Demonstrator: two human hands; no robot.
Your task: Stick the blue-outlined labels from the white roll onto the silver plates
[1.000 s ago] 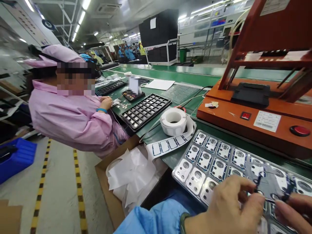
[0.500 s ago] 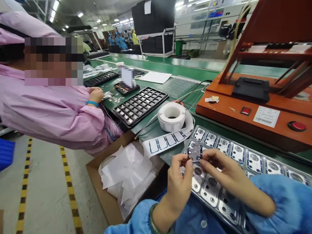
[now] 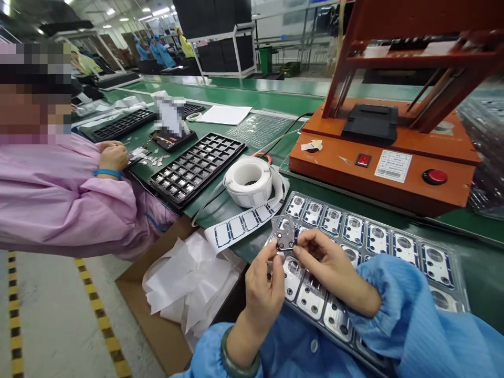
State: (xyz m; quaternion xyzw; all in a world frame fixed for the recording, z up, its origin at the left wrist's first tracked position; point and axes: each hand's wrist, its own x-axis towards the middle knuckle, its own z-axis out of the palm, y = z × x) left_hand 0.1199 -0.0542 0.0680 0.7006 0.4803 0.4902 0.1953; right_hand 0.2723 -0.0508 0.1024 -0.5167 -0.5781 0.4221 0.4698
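Small plate (image 3: 286,234) pinched between left hand (image 3: 264,286) at near-left corner, right hand (image 3: 333,268) at right edge, long axis pointing far, over tray's (image 3: 461,281) left end

Left hand (image 3: 263,286) and right hand (image 3: 331,265) are pinching 1 small flat part (image 3: 285,235) over a clear tray (image 3: 460,281), an orange machine (image 3: 338,168) is standing behind it, a white roll (image 3: 246,191) is lying nearby, 1 co-worker (image 3: 59,194) is working alongside

Near right, clear plastic tray (image 3: 461,281) of flat metal plates (image 3: 377,239) on the green bench (image 3: 482,254) | orange metal press (image 3: 334,163) behind it | round white label roll (image 3: 246,196) left of both | black gridded plastic tray (image 3: 216,174) farther left | near left, brown cardboard box (image 3: 142,320), white sheets (image 3: 189,278) inside
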